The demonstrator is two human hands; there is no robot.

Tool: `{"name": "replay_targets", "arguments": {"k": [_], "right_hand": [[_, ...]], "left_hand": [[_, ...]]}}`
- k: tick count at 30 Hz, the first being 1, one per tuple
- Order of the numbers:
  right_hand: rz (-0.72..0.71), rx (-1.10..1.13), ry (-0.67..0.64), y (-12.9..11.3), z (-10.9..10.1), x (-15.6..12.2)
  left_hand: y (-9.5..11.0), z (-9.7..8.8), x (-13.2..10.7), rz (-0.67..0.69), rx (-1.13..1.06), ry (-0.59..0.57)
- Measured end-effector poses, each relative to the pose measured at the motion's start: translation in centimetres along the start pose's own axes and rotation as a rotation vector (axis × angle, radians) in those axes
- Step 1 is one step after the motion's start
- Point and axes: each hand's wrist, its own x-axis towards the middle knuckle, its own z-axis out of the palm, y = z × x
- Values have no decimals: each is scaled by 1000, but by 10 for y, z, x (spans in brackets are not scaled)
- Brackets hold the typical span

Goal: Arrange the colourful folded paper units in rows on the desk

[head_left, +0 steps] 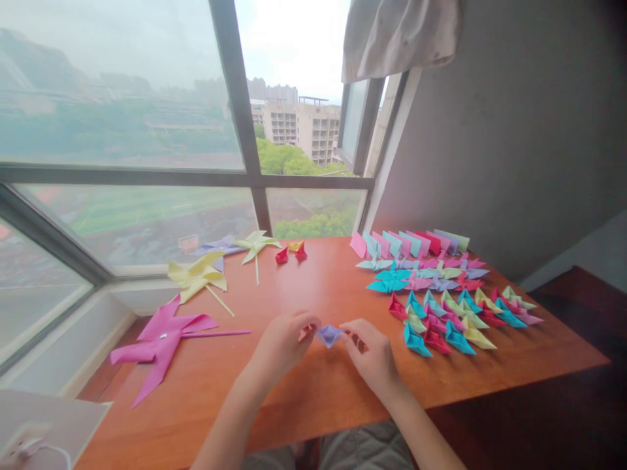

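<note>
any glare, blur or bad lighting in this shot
Head view: the sky is washed out almost to white; head view: a pale sheen lies on the wooden tabletop, while the grey wall is dim; head view: fine detail looks soft on the lavender folded paper between the left hand and right hand.

Left forearm (240, 406) angling inward, right forearm (418, 421) slanting in to meet it! Left hand (284, 339) pinched at the tips, fingers curled; right hand (371, 354) facing it, pinched too, the pair near each other but apart.
</note>
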Motion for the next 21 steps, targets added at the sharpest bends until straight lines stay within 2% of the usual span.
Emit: {"name": "replay_targets", "arguments": {"k": [6, 9, 14, 17, 19, 21], "right_hand": [[-36, -8, -41, -4, -2, 0], [-42, -19, -6, -4, -3, 1], [-63, -16, 104, -9, -9, 0], [-97, -70, 183, -12, -29, -7], [-119, -158, 257, -9, -54, -12], [-132, -294, 356, 0, -89, -18]], "left_hand": [[-12, 15, -17, -101, -151, 125], [-18, 22, -26, -182, -122, 170], [-15, 27, -31, -161, 27, 79], [-11, 26, -30, -133, 62, 53], [-9, 25, -30, -129, 74, 45], [-9, 25, -29, -125, 87, 38]]}}
